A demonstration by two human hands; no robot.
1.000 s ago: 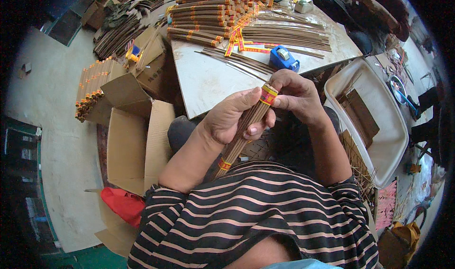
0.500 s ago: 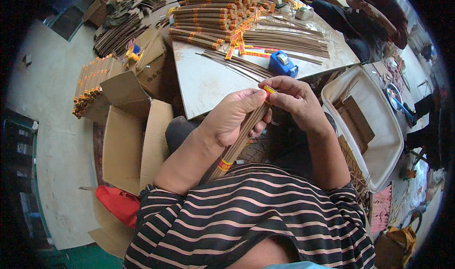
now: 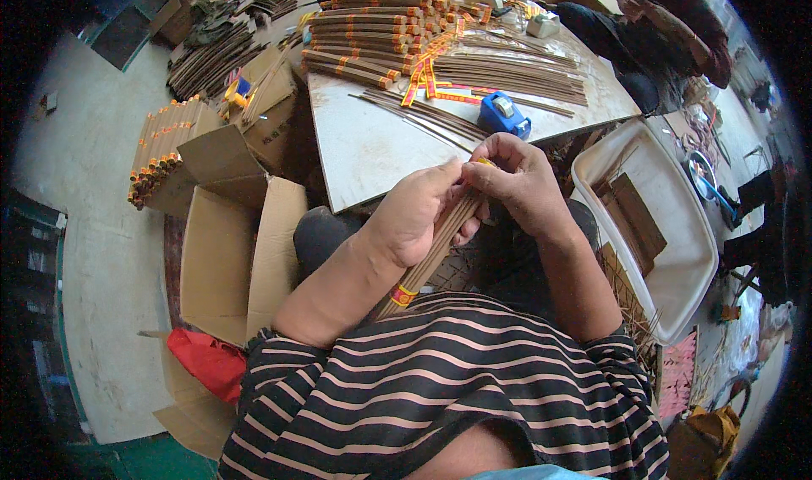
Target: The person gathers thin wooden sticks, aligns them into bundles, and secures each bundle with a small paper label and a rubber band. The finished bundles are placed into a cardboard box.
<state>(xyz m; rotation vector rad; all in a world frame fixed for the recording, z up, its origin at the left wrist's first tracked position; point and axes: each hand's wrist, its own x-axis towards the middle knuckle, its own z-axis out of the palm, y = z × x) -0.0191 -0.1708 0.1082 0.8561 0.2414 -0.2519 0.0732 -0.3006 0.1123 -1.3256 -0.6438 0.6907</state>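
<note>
Two bare hands share one bundle of brown incense sticks (image 3: 441,241), which slants across the lap, its top toward one o'clock: the left hand (image 3: 419,209) grasps its upper half, while the right hand (image 3: 524,186) pinches the top end between thumb and forefinger. One red-and-yellow paper band (image 3: 403,295) rings the lower part; a bit of yellow shows at the top, mostly covered by fingers. From the bundle, one blue tape dispenser (image 3: 505,116) stands at one o'clock, several red-and-yellow paper strips (image 3: 421,78) lie at twelve, loose sticks (image 3: 516,76) too many to count spread at one, farther off, and a stack of banded bundles (image 3: 364,38), well over a dozen, sits at eleven. All these are on one white tabletop (image 3: 355,154), scuffed and dusty. One open cardboard box (image 3: 214,264) is at nine o'clock, one red cloth (image 3: 205,364) at eight, another bundle stack (image 3: 165,146) toward ten, and one white plastic tub (image 3: 692,264) holding cardboard (image 3: 630,218) at three. Pale grey floor (image 3: 114,277) fills the left side.
</note>
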